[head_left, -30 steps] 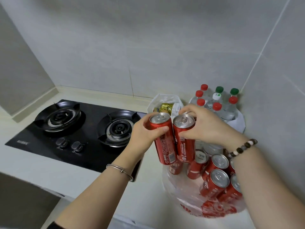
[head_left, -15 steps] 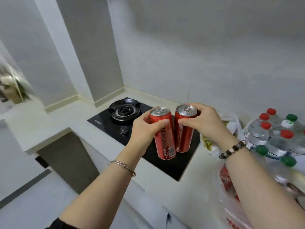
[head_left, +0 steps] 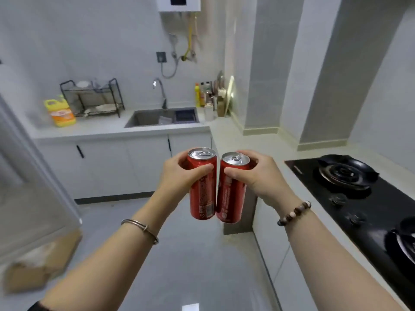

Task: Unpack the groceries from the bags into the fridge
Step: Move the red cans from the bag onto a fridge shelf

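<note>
My left hand [head_left: 179,173] grips a tall red soda can [head_left: 202,194] near its top. My right hand [head_left: 258,173] grips a second red can [head_left: 231,198] the same way. Both cans are upright, side by side and almost touching, held in the air over the grey floor in front of me. A blurred white fridge side [head_left: 29,180] fills the left edge. The grocery bags are out of view.
A black gas hob [head_left: 350,194] lies in the counter on my right. Across the room are a sink [head_left: 157,117] with a tap, a dish rack [head_left: 92,97] and a yellow jug [head_left: 59,111]. A cardboard box [head_left: 40,265] sits on the floor at lower left.
I have turned left, away from the bags and the hob, carrying both cans. The bags and water bottles have left the view; the sink counter and fridge side have come into it.
</note>
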